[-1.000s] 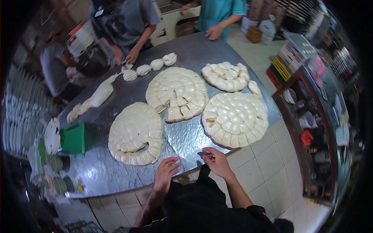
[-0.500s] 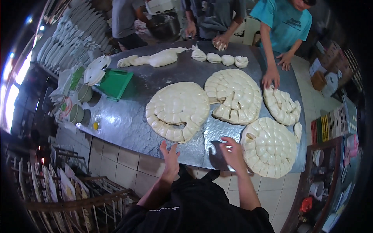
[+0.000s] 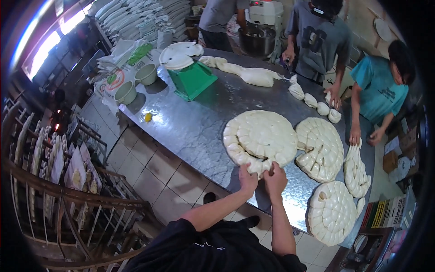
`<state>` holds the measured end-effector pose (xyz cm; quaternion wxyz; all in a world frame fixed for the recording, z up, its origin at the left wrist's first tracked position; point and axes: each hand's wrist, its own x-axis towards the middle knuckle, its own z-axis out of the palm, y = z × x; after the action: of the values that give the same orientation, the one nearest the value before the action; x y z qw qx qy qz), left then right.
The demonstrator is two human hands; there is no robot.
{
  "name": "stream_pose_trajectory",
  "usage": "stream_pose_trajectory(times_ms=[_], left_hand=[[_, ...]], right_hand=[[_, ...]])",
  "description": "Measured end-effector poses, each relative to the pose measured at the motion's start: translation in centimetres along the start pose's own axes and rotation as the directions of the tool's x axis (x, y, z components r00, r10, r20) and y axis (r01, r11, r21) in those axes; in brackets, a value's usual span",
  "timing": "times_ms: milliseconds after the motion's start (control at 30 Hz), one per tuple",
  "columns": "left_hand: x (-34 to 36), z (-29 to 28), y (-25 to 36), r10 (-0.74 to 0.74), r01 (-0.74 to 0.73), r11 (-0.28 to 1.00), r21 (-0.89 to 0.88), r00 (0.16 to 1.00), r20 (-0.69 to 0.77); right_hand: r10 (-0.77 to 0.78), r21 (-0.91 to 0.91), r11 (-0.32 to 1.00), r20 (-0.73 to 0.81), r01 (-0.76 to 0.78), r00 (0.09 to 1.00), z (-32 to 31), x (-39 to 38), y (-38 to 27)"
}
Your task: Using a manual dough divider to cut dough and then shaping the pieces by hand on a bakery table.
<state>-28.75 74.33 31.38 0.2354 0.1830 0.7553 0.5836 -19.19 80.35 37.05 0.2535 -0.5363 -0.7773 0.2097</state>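
Note:
A large round slab of pale dough (image 3: 267, 131), cut into many portions around its rim, lies on the metal table (image 3: 176, 149) in front of me. Along its near edge is a curved gap. My left hand (image 3: 248, 179) pinches the dough at this edge, fingers curled into it. Close beside it on the right, my right hand (image 3: 275, 179) grips the same rim. Two more scored rounds, the far dough round (image 3: 324, 143) and the near dough round (image 3: 332, 215), sit to the right. Beyond them lies a partly pulled-apart dough piece (image 3: 357, 174).
A green scale (image 3: 190, 84) stands at the back left beside two grey-green bowls (image 3: 124, 93). Long dough (image 3: 253, 75) and several lumps (image 3: 322, 109) lie along the far side. Co-workers handle dough opposite. A rack (image 3: 81, 195) stands at lower left.
My hands have moved from open above the near table edge onto the dough and closed on its rim. The view has turned left. The co-worker in teal now pulls up dough.

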Motion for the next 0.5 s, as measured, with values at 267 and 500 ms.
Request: stream_pose_trajectory(times_ms=[267, 500], left_hand=[[-2.5, -20.9, 8.9, -0.260, 0.726, 0.599, -0.338, 0.576, 0.775], [17.4, -28.6, 7.3, 0.156, -0.022, 0.974, -0.227, 0.792, 0.590]], right_hand=[[0.156, 0.235, 0.965, -0.150, -0.118, 0.976, 2.5, -3.4, 1.0], [0.251, 0.213, 0.956, -0.246, -0.200, 0.936, 4.5, -4.4, -2.6]])
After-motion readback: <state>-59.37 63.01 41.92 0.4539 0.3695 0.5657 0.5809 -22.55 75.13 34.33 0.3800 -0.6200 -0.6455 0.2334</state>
